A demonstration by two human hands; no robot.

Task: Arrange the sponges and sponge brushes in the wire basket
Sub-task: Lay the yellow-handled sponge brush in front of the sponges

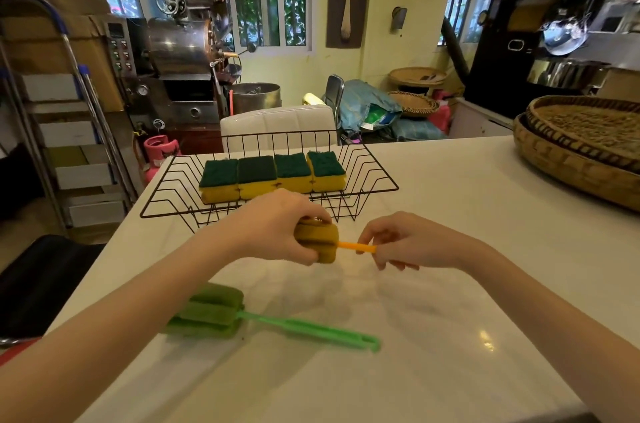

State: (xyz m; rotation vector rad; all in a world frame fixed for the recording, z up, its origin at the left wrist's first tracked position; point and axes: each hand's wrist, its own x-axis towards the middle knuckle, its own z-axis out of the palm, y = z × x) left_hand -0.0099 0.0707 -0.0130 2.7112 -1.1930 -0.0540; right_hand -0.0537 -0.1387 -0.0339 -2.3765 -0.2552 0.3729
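A black wire basket stands at the far side of the white table and holds several yellow sponges with green scouring tops, lined up in a row. Just in front of the basket, both hands hold an orange sponge brush above the table. My left hand grips its sponge head, and my right hand pinches the thin orange handle. A green sponge brush lies on the table nearer to me, below my left forearm, with its handle pointing right.
Large woven trays sit on the table at the far right. A white chair stands behind the basket. A metal ladder and shelves are off the table's left edge, with machines further back.
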